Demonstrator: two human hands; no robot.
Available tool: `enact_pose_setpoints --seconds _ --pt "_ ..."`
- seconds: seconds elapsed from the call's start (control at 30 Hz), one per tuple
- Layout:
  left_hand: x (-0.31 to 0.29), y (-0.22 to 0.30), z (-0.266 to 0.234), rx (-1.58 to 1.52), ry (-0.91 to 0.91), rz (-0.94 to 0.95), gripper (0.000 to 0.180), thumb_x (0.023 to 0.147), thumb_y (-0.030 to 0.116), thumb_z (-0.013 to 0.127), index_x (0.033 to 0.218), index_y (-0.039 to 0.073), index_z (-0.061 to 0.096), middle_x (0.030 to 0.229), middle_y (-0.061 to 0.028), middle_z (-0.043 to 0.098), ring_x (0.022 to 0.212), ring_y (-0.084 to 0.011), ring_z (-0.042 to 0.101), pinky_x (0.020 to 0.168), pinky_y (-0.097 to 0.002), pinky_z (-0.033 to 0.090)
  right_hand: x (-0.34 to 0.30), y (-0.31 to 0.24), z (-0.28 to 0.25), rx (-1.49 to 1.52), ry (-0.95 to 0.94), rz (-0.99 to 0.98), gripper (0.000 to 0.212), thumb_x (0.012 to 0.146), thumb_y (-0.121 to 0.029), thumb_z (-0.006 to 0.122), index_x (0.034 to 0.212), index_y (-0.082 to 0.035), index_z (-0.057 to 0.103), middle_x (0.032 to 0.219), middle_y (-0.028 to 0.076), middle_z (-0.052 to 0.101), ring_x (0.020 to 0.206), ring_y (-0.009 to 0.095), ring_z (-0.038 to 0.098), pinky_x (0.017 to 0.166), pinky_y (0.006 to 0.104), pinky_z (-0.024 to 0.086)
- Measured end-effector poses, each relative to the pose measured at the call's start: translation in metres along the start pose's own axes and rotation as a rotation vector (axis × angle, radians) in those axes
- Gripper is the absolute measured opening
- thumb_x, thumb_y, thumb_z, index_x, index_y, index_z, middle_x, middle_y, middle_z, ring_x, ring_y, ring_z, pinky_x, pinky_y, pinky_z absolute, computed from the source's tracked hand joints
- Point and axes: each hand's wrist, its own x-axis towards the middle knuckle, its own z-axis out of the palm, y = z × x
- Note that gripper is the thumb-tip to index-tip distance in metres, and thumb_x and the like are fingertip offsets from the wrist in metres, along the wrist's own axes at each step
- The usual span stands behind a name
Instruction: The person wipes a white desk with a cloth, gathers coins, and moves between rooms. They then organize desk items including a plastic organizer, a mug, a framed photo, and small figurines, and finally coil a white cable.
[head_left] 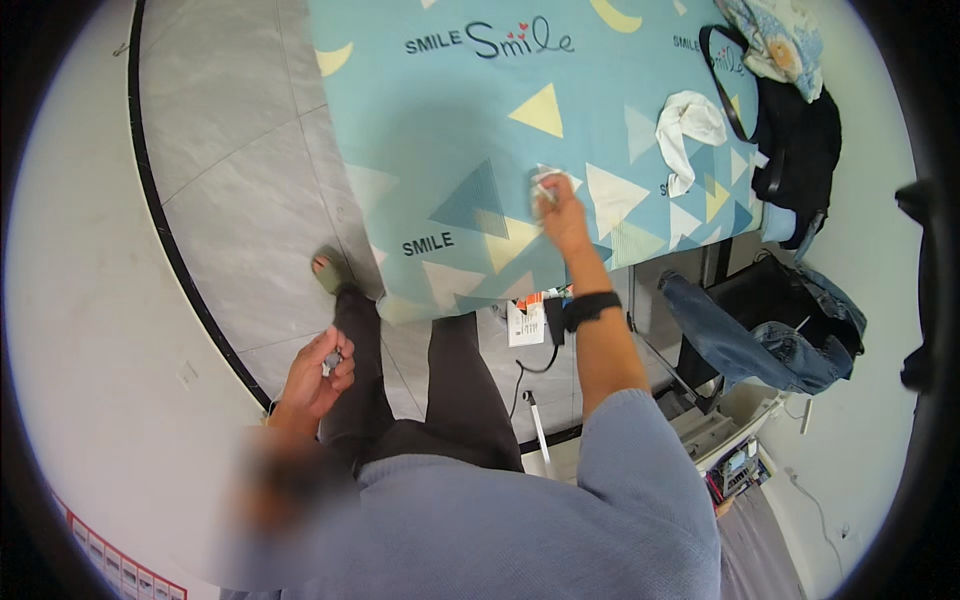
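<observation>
Grey marbled floor tiles run under the person's dark trousers and a sandalled foot, with a black curved line crossing them. Nearest, the left hand hangs low beside the thigh, its grip clenched on a small grey object too tiny to identify. Farther out, the right hand, a black band on its wrist, reaches over a bed covered by a teal sheet patterned with triangles; its grip is closed around a small crumpled white cloth lying on the sheet near the bed's near edge. Beyond it a larger white cloth lies on the sheet, and black clothing with a strap sits at the far right corner. Blue jeans drape over a dark chair to the right.
</observation>
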Motion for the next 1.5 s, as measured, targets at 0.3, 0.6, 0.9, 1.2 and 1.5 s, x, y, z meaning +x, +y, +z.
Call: enact_pose_setpoints --seconds 0.3,0.6,0.9,1.2,1.5 --pt "0.026 0.168 -0.062 -0.045 -0.257 0.098 0.029 0.092 0.034 0.054 0.092 0.005 0.058 0.083 -0.003 0.057 0.073 -0.0133 0.056 0.06 -0.0243 0.047 -0.093 -0.349 0.142 0.449 -0.398 0.101 0.03 0.085 -0.015 0.06 0.112 -0.004 0.051 0.091 0.016 0.062 0.083 0.02 0.062 0.072 0.0325 0.049" --pt "-0.025 0.39 -0.082 0.109 -0.33 0.263 0.038 0.088 0.04 0.058 0.096 0.004 0.059 0.094 -0.0057 0.061 0.084 -0.0143 0.058 0.074 -0.028 0.048 -0.011 -0.56 0.286 -0.21 -0.13 -0.39 0.019 0.082 -0.012 0.054 0.089 0.005 0.05 0.077 0.027 0.06 0.072 0.041 0.061 0.059 0.0469 0.049" --pt "-0.003 0.581 -0.013 -0.111 -0.3 0.371 0.026 0.087 0.032 0.059 0.092 0.006 0.058 0.091 -0.0062 0.061 0.08 -0.0193 0.06 0.069 -0.0351 0.052 0.123 -0.72 0.239 -0.407 -0.377 -0.57 0.057 0.084 -0.031 0.051 0.128 0.004 0.039 0.129 0.029 0.043 0.104 0.042 0.053 0.089 0.0519 0.04" --pt "-0.026 0.831 0.078 -0.342 -0.44 0.587 0.018 0.091 0.022 0.055 0.096 0.005 0.056 0.093 -0.0073 0.061 0.085 -0.0188 0.06 0.074 -0.0332 0.053 0.328 -0.891 0.224 -0.441 -0.13 -1.161 0.047 0.091 -0.031 0.047 0.123 0.003 0.046 0.132 0.017 0.042 0.118 0.032 0.042 0.09 0.0445 0.041" --pt "-0.003 1.115 0.127 -0.438 -0.401 0.646 0.018 0.092 0.02 0.053 0.099 0.004 0.056 0.097 -0.0072 0.059 0.088 -0.0189 0.058 0.077 -0.0316 0.051 0.539 -1.1 0.246 -0.37 -0.18 -1.213 0.037 0.084 -0.022 0.06 0.111 0.002 0.056 0.128 0.016 0.046 0.115 0.031 0.045 0.088 0.0413 0.043"
